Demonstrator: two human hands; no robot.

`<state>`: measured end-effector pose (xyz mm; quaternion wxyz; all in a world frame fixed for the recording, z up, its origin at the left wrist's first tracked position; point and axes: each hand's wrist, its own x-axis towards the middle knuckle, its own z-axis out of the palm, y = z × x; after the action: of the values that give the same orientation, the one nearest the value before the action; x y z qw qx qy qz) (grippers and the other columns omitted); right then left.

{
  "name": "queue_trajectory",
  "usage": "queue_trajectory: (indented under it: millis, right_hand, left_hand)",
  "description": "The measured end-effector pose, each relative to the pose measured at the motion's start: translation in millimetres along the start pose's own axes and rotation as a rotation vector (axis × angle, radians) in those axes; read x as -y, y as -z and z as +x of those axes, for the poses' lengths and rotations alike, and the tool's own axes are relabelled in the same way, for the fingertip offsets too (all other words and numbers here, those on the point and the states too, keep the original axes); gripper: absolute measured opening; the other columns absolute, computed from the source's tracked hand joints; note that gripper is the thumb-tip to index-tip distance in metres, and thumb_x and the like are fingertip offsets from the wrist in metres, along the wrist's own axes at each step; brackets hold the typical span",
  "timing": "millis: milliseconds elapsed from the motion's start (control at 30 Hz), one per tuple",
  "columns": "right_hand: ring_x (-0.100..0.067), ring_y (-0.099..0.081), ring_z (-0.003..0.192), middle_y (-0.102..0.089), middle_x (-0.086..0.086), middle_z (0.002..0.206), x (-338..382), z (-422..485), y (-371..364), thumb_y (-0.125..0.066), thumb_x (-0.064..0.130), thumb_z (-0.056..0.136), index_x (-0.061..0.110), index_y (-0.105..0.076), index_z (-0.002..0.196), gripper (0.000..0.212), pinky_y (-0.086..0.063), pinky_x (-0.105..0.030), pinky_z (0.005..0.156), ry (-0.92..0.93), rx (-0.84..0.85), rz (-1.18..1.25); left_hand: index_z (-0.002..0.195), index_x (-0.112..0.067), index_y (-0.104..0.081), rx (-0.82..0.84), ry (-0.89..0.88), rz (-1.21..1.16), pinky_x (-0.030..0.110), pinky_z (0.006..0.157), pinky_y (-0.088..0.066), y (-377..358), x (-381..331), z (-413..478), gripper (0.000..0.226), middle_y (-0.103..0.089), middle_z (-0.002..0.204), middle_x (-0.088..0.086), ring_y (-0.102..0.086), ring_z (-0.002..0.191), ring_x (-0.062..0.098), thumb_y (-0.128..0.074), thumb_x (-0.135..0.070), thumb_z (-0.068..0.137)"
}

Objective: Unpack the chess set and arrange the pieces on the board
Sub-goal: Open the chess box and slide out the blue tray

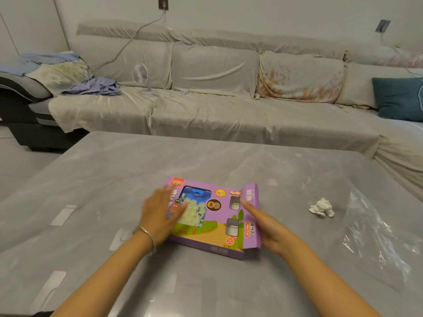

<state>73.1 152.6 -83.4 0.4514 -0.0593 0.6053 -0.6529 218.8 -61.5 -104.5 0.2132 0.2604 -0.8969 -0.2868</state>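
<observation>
Unpacking has barely begun. Chess set box (206,234) lies flat on the counter (114,175), midway along its near edge, end flap (251,197) open, pieces (194,213) inside behind the window. Left hand (158,213) rests flat on the box. Right hand (272,229), fingers straight, touches the flap, gripping nothing. Board not visible; arranging remains.

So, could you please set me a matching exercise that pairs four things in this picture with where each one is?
Things:
1 purple box
2 crumpled tissue
3 small fan
4 teal cushion

Places:
A right end of the sofa
B on the table, under the left hand
C on the sofa seat, left part
D on the table, right of the box

Pairs: 1-B; 2-D; 3-C; 4-A
</observation>
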Motion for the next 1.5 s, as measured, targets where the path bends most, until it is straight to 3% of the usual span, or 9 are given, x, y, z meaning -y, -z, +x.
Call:
queue_trajectory:
  millis: [167,400,633,767,933,1067,1300,1400,1500]
  right_hand:
    - [-0.027,-0.069,0.091,-0.071,-0.011,0.103,1,0,-16,-0.038,0.054,0.092,0.017,-0.063,0.114,0.050,-0.056,-0.041,0.078,0.018,0.008,0.096]
    - [-0.023,-0.062,0.093,-0.060,-0.006,0.120,2,-2,-18,-0.021,0.062,0.093,0.027,-0.062,0.121,0.061,-0.049,-0.035,0.075,-0.067,-0.030,0.045]
    - [-0.026,-0.064,0.090,-0.062,-0.009,0.114,3,-2,-15,-0.035,0.051,0.095,0.026,-0.061,0.113,0.040,-0.048,-0.039,0.085,-0.107,0.021,0.155]
    - [-0.019,-0.063,0.081,-0.064,-0.007,0.107,-10,10,-17,-0.050,0.026,0.094,0.016,-0.057,0.113,0.022,-0.049,-0.029,0.076,0.008,-0.148,-0.173]
    - [-0.019,-0.063,0.083,-0.062,-0.008,0.104,-22,19,-14,-0.067,0.015,0.085,0.010,-0.052,0.121,0.039,-0.046,-0.016,0.060,0.157,-0.245,-0.443]
    - [-0.018,-0.061,0.091,-0.059,-0.004,0.101,-23,22,-11,-0.070,0.026,0.082,0.017,-0.047,0.125,0.049,-0.051,-0.024,0.076,0.186,-0.260,-0.675]
    - [-0.014,-0.061,0.081,-0.063,-0.007,0.093,-29,29,-14,-0.059,0.032,0.088,0.017,-0.034,0.139,0.058,-0.053,-0.025,0.078,0.212,-0.282,-0.868]
    - [-0.017,-0.060,0.093,-0.062,-0.004,0.101,-28,29,-14,-0.058,0.035,0.087,0.016,-0.038,0.139,0.059,-0.050,-0.033,0.091,0.227,-0.316,-1.013]
    - [-0.023,-0.062,0.100,-0.065,-0.008,0.108,-20,22,-5,-0.059,0.030,0.086,0.014,-0.042,0.136,0.055,-0.049,-0.032,0.091,0.239,-0.344,-1.083]
  left_hand:
    - [0.142,-0.037,-0.025,0.250,-0.555,0.007,0.029,0.117,-0.005,-34,-69,-45,0.065,-0.025,0.150,-0.016,-0.013,0.141,0.005,-0.021,-0.069,0.085]
    - [0.130,-0.028,-0.037,0.114,-0.266,0.037,0.017,0.089,-0.037,-60,-67,-38,0.087,-0.052,0.119,-0.012,-0.050,0.106,0.007,-0.044,-0.083,0.063]
    - [0.138,-0.044,-0.001,0.128,-0.190,-0.302,0.004,0.078,-0.039,-57,-69,-26,0.085,-0.032,0.137,-0.017,-0.046,0.118,0.007,-0.064,-0.029,0.082]
    - [0.140,-0.047,0.007,0.164,-0.333,-0.240,0.026,0.101,-0.041,-52,-55,-24,0.091,0.004,0.154,-0.018,-0.009,0.141,0.002,-0.061,-0.038,0.081]
    - [0.139,-0.049,-0.025,0.258,-0.395,0.214,0.029,0.099,-0.040,-51,-53,-21,0.057,0.008,0.152,-0.015,-0.029,0.137,0.017,-0.043,-0.058,0.086]
    - [0.143,-0.047,0.001,0.397,-0.244,0.505,0.044,0.115,-0.010,-42,-49,-25,0.102,-0.006,0.156,-0.003,-0.007,0.143,0.031,-0.014,-0.090,0.052]
    - [0.126,-0.061,0.023,0.400,-0.149,0.441,0.054,0.111,0.009,-43,-37,-27,0.090,0.007,0.155,-0.013,0.009,0.143,0.030,-0.026,-0.089,0.056]
    - [0.125,-0.061,0.029,0.322,-0.202,0.494,0.057,0.110,0.001,-47,-31,-27,0.087,-0.003,0.156,-0.012,-0.004,0.143,0.034,-0.019,-0.091,0.058]
    - [0.143,-0.045,0.002,0.263,-0.180,0.501,0.061,0.088,-0.041,-50,-29,-24,0.089,-0.053,0.134,-0.007,-0.056,0.115,0.036,-0.010,-0.090,0.067]
